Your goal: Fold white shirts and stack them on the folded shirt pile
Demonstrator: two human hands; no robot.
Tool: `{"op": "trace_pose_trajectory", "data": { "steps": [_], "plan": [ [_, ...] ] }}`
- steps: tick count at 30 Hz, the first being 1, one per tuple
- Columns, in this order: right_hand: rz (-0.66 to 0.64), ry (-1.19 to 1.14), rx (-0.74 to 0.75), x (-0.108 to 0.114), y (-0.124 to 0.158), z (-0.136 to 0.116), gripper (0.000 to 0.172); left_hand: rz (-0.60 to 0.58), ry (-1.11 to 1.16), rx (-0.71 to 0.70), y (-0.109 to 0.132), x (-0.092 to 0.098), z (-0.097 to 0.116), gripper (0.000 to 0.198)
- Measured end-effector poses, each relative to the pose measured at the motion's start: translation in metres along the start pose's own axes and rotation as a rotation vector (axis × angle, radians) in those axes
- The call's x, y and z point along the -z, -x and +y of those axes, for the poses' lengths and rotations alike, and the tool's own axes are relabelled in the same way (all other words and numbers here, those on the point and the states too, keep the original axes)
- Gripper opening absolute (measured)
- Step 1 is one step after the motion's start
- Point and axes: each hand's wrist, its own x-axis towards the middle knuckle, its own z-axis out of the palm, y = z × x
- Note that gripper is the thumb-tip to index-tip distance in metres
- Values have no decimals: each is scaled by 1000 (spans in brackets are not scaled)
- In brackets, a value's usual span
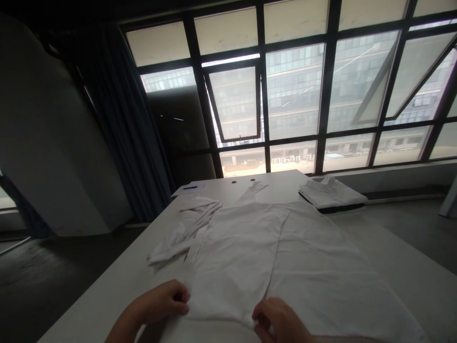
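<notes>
- Your white garment lies spread on the white table, its near hem by your hands and a lengthwise edge running up its middle.
- Your left hand is at the left of that hem, thumb and forefinger bent toward each other with their tips at the cloth's edge; you cannot tell from this view whether they pinch it.
- Your right hand has thumb and fingertips closed on the hem, near the foot of the middle edge.
- A crumpled white sleeve-like piece lies along the garment's left side, and a narrow white strip extends past its far edge.
- To the far right, a folded stack of white cloth with a dark layer beneath sits just beside the garment.
- At the table's far left corner, a blue pen rests on a sheet of paper; any writing there is too small to read.
- Beyond the table stand a blue curtain and dark-framed windows, some panes tilted open.
</notes>
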Motion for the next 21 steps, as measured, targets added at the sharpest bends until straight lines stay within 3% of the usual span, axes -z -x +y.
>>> {"op": "trace_pose_trajectory", "data": {
  "steps": [8,13,15,18,21],
  "plan": [
    [-9,-36,9,14,5,-10,33,7,-11,5,-1,0,-6,29],
    [-13,11,57,9,6,-1,43,5,-65,18,5,3,3,31],
    [30,94,155,6,4,5,38,11,-106,26,8,3,7,38],
    [195,317,393,8,0,9,29,65,-178,19,6,-2,15,51],
    [346,554,663,17,-4,5,34,151,-219,20,-1,-11,22,41]
  ]
}}
